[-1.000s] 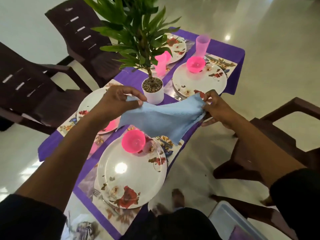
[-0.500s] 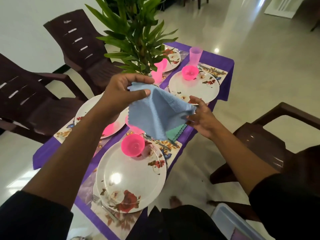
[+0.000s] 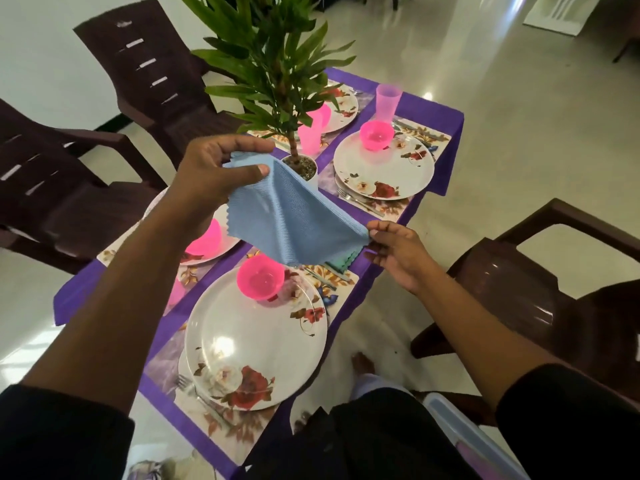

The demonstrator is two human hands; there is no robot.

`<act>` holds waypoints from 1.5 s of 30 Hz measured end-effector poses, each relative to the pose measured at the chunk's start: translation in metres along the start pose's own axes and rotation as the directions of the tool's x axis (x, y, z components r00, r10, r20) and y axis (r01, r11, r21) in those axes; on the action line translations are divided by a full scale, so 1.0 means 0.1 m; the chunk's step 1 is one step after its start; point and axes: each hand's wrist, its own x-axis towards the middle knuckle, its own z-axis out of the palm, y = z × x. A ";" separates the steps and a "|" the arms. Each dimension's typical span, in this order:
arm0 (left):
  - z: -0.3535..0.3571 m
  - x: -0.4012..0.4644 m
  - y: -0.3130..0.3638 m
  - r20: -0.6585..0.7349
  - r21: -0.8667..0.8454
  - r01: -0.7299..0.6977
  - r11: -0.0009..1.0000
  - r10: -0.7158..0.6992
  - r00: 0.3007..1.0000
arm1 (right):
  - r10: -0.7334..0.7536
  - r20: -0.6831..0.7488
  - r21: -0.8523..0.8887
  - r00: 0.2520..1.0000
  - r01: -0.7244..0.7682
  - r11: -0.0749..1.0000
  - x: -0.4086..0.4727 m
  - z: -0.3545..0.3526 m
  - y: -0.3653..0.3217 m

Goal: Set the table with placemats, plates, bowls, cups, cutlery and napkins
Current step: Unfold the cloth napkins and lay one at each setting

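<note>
A light blue napkin (image 3: 291,216) hangs in the air above the table, stretched between both hands. My left hand (image 3: 211,174) pinches its upper corner. My right hand (image 3: 398,251) grips its lower right corner. Under it a green napkin (image 3: 343,263) peeks out on the near placemat (image 3: 341,282). The near floral plate (image 3: 256,341) carries a pink bowl (image 3: 261,277), with a fork (image 3: 194,393) at its left. The far right plate (image 3: 384,168) holds another pink bowl (image 3: 376,134), beside a pink cup (image 3: 388,102).
A potted plant (image 3: 277,74) in a white pot stands mid-table on the purple tablecloth (image 3: 446,157). Dark brown chairs stand at the left (image 3: 52,188), far left (image 3: 156,71) and right (image 3: 540,282). A clear plastic bin (image 3: 464,434) sits on the floor by my feet.
Both hands have lifted the blue napkin and drawn it closer to me. My left hand rose higher with its corner, and the cloth now hangs as a sloped sheet.
</note>
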 end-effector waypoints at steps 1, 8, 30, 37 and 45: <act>0.02 0.03 -0.04 -0.015 0.025 -0.002 1.000 0.002 1.000 | -0.012 0.018 0.010 1.000 0.012 1.000 0.05 -0.05 -0.04; 0.30 0.25 -0.36 -0.115 0.158 0.036 0.987 -0.018 0.993 | -0.192 0.068 -0.443 0.979 0.201 0.873 0.57 -0.32 -0.40; 0.80 0.90 -0.56 -0.213 -0.105 0.212 0.972 -0.230 0.950 | -0.197 0.196 -0.475 0.960 0.269 0.838 1.63 -1.05 -1.31; 0.83 1.04 -0.65 -0.195 0.001 0.171 0.985 -0.167 0.966 | -0.238 0.191 -0.533 0.952 0.304 0.790 1.51 -1.30 -1.52; 1.10 1.06 -0.65 -0.169 0.015 0.165 0.986 -0.160 0.972 | -0.268 0.215 -0.535 0.939 0.343 0.772 1.49 -1.62 -1.70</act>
